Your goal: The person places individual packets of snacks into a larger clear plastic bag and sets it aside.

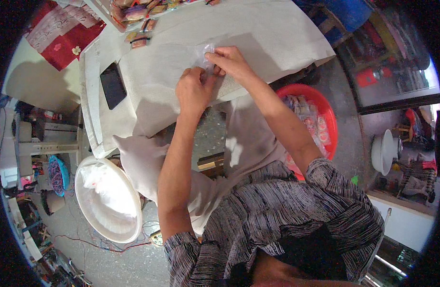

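Note:
Both hands meet over the white-covered table (159, 64). Between them is a small clear plastic bag (208, 61). My right hand (231, 61) pinches its upper part between thumb and fingers. My left hand (195, 86) grips the lower end, its fingers curled so that much of the bag is hidden. Whether anything is inside the bag cannot be made out. Up and to the left, small packets with dark bands (139, 42) lie on the cloth beside a white crate (105, 16) that holds several colourful wrapped items (137, 12).
A black smartphone (113, 86) lies at the table's left side. On the floor, a white basin (133, 229) with clear plastic bags stands at left, near loose cables (105, 247). A red basin (329, 118) full of packets stands by my right arm.

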Tool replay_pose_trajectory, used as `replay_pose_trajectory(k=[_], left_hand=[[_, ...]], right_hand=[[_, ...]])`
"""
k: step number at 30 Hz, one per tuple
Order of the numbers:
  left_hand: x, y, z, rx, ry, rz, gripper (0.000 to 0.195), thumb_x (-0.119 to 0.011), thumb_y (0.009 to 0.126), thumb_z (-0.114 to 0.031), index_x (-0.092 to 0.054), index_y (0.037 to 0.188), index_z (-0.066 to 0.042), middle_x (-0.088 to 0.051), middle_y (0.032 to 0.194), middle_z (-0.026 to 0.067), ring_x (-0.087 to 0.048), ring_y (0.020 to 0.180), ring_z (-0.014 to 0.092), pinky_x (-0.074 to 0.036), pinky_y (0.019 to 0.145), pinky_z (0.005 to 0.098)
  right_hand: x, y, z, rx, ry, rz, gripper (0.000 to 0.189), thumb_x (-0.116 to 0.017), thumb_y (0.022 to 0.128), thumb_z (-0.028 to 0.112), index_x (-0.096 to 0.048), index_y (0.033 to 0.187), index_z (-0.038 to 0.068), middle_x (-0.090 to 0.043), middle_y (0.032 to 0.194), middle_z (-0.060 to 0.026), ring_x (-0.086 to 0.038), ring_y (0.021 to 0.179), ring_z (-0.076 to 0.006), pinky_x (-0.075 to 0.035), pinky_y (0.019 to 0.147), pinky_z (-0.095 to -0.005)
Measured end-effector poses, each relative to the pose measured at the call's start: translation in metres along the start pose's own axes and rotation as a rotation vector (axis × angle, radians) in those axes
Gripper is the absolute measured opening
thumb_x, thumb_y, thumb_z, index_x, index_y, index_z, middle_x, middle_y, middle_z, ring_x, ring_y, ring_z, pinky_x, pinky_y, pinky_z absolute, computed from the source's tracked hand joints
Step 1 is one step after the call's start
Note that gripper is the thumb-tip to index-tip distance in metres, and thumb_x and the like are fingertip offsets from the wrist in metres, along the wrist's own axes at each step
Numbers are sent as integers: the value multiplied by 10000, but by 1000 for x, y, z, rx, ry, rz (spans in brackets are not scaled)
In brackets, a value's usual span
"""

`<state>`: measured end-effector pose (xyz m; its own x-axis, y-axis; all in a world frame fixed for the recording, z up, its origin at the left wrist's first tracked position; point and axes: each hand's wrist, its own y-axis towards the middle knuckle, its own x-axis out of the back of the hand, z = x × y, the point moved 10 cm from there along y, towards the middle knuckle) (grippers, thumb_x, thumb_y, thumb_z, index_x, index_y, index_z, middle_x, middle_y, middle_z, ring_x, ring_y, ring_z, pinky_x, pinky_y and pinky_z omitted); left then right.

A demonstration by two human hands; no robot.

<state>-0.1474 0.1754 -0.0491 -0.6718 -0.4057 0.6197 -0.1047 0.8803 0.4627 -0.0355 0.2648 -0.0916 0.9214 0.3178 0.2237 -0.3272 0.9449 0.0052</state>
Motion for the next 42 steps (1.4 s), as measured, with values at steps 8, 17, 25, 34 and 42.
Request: replay_pose_trajectory(k=[8, 17, 25, 34, 42], left_hand=[[0, -2, 15, 71, -83, -28, 141, -659, 702, -120, -615, 763, -1, -606, 728, 173, -603, 662, 341, -475, 605, 416], [4, -2, 16, 110, -155, -38, 95, -600, 725, -87, -616, 744, 5, -620, 727, 193, -610, 682, 360, -476, 628, 423], [4, -2, 20, 136, -125, -41, 98, -547, 749, -71, -620, 725, -10, -611, 705, 195, -602, 667, 377, -470, 610, 429], [1, -1, 17, 192, -147, 5, 130, -597, 745, -124, -610, 697, -4, -593, 649, 187, -592, 617, 360, -464, 575, 417], [2, -1, 26, 172, -91, -76, 156, -573, 777, -126, -598, 703, 8, -595, 651, 194, -586, 604, 372, -452, 567, 427]], right_hand=[[-12, -14, 8, -4, 91, 224, 149, -603, 825, 188, -622, 832, 40, -594, 718, 6, -567, 646, -87, -449, 566, -235], [-14, -14, 12, 41, 76, 165, 110, -593, 810, 132, -605, 751, 40, -596, 662, -6, -566, 597, -90, -429, 510, -240], [-11, -14, 12, 37, 89, 154, 122, -596, 821, 141, -629, 824, 24, -618, 697, -8, -582, 614, -95, -451, 530, -245], [-8, -14, 13, 109, 89, 95, 104, -595, 787, 118, -630, 808, 23, -562, 652, 25, -511, 585, -62, -414, 506, -237], [-11, -14, 9, 75, 112, 100, 198, -600, 747, 96, -646, 921, 16, -576, 688, 18, -518, 601, -67, -424, 536, -241]])
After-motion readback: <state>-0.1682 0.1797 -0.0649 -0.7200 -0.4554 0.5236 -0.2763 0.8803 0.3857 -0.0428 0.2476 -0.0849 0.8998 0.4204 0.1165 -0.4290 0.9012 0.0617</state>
